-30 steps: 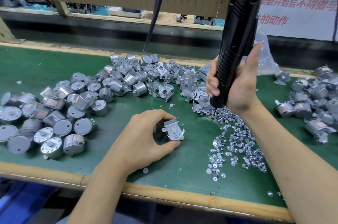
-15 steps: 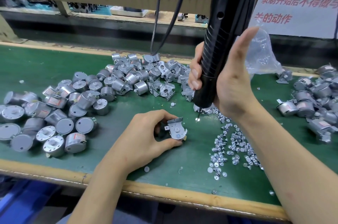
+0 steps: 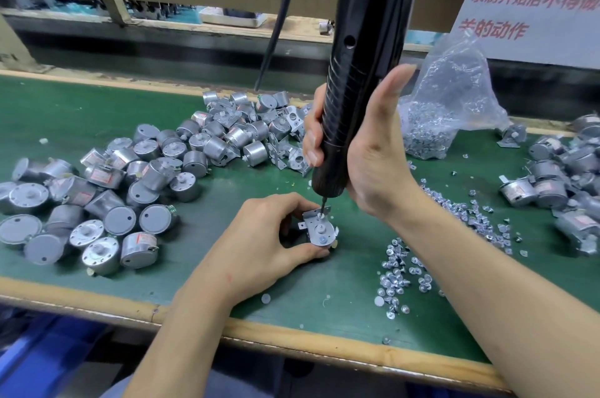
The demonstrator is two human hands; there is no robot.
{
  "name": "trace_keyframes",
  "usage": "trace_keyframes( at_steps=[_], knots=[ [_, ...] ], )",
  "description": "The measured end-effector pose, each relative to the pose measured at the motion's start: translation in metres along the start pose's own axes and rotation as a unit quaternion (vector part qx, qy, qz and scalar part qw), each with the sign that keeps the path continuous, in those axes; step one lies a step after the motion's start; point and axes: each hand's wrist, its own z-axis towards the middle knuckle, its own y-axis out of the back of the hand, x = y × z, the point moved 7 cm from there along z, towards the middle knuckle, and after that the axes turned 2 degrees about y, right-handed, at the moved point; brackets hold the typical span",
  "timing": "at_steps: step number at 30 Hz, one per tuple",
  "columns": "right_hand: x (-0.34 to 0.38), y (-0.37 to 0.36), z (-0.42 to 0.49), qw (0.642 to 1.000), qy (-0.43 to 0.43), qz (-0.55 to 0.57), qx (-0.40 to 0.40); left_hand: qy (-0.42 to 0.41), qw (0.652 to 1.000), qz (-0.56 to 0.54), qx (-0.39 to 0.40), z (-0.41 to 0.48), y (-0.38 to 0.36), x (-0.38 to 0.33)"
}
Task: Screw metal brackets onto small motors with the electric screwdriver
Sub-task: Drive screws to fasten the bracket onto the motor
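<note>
Driver [image 3: 363,56] has come across from the loose screws [image 3: 399,274], where its tip sat a second ago, and is now down on the bracket [image 3: 319,225]. The bit stands on the bracket's far hole with a screw under it.

Right hand [image 3: 373,151] is wrapped round the driver's lower barrel, thumb up along its side, tool tilted slightly.

Left hand [image 3: 259,235] has hardly moved: thumb and fingers pinch the motor [image 3: 324,246] from both sides, holding it on the table [image 3: 97,99] with the bracket facing up.

A screw head already shows in the near hole (looks seated, can't be sure). So this is probably the second screw for this piece.

Reading: pick-up and carry are done, driving comes next. The bit should stay square to the hole, and the left hand has to resist the twist.

Bare motors [image 3: 146,177] are heaped to the left, and bracketed units [image 3: 552,177] lie at the right edge.
</note>
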Motion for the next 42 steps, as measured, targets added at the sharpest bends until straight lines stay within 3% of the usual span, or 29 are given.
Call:
trace_keyframes(
  at_steps=[32, 42],
  knots=[
    [-0.010, -0.002, -0.003, 0.999, -0.012, -0.039, -0.001, -0.006, 0.999, 0.049, -0.006, -0.002, -0.001, -0.004],
    [-0.007, 0.011, -0.009, 0.994, 0.004, -0.078, -0.079, -0.018, 0.998, 0.055, -0.019, -0.003, -0.003, -0.009]
  ],
)
